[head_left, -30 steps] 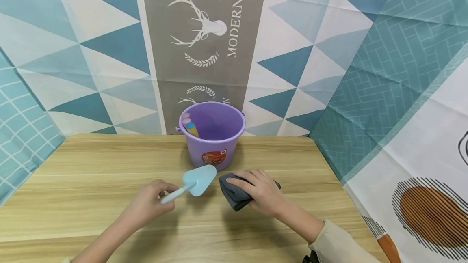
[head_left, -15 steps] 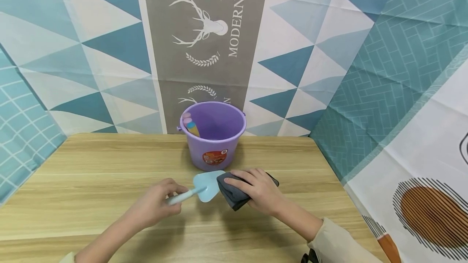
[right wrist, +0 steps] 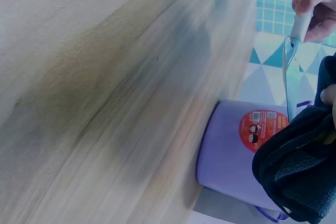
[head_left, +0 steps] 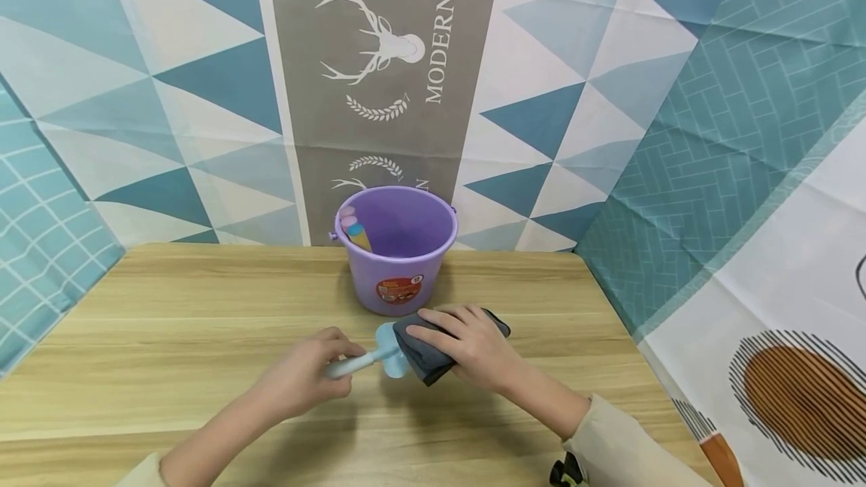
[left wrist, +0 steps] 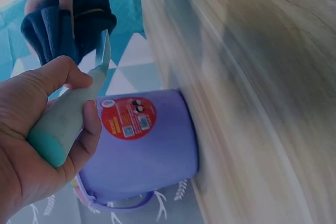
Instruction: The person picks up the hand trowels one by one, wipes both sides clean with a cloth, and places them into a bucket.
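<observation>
My left hand (head_left: 307, 373) grips the pale handle of a light-blue toy shovel (head_left: 389, 344), its blade pointing right. In the left wrist view the fingers and thumb wrap round the shovel handle (left wrist: 65, 114), which ends in a teal tip. A folded dark grey cloth (head_left: 422, 348) is held in my right hand (head_left: 473, 344), over the outer part of the blade in the head view. The right wrist view has the shovel blade (right wrist: 290, 77) beside the cloth (right wrist: 299, 166); whether they touch is hard to tell. Both hands are above the table, in front of the bucket.
A purple bucket (head_left: 392, 276) with a red label stands at the back of the wooden table (head_left: 203, 307). Pink and yellow-blue handled things (head_left: 356, 231) lean inside its left side. Patterned cloth backdrops (head_left: 541, 96) rise behind the table and on both sides.
My left hand has moved right, bringing the shovel blade from in front of the bucket to under the cloth. The right hand with the cloth has shifted slightly left.
</observation>
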### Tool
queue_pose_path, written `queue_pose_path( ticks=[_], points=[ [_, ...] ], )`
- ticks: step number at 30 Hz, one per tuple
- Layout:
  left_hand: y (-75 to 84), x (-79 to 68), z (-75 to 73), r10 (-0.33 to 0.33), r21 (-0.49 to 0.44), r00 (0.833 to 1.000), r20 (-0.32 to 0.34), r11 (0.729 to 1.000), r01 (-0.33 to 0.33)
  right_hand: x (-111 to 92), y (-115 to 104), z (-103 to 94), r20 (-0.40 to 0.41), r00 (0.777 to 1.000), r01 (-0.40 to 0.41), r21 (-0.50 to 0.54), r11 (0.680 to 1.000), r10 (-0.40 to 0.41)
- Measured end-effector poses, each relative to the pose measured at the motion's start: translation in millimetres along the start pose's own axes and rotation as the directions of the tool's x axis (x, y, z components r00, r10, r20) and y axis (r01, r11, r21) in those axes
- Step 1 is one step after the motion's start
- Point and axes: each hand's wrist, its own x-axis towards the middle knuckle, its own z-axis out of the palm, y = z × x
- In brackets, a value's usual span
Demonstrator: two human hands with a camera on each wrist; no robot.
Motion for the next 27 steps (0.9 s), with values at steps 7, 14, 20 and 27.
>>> queue_pose_path(
  ticks=[7, 14, 20, 27],
  points=[
    [10.9, 5.4, 0.7, 0.075, 0.043, 0.997, 0.015, 0.996, -0.076, 2.7, 0.6, 4.3, -0.016, 0.997, 0.073, -0.056, 0.996, -0.074],
    [18.5, 6.6, 3.3, 0.109, 0.089, 0.994, 0.012, 0.990, -0.110, 4.6, -2.0, 5.4, 0.016, 0.992, 0.125, -0.172, 0.977, -0.124],
    [22.5, 4.3, 3.3, 0.180, 0.130, 0.984, -0.002, 0.975, -0.179, 6.3, -6.2, 1.5, 0.103, 0.989, 0.127, -0.222, 0.967, -0.106],
    [22.3, 2.5, 6.5, 0.207, 0.154, 0.978, -0.023, 0.967, -0.201, 6.0, -5.6, -5.5, 0.173, 0.982, 0.117, -0.226, 0.967, -0.078]
  ],
)
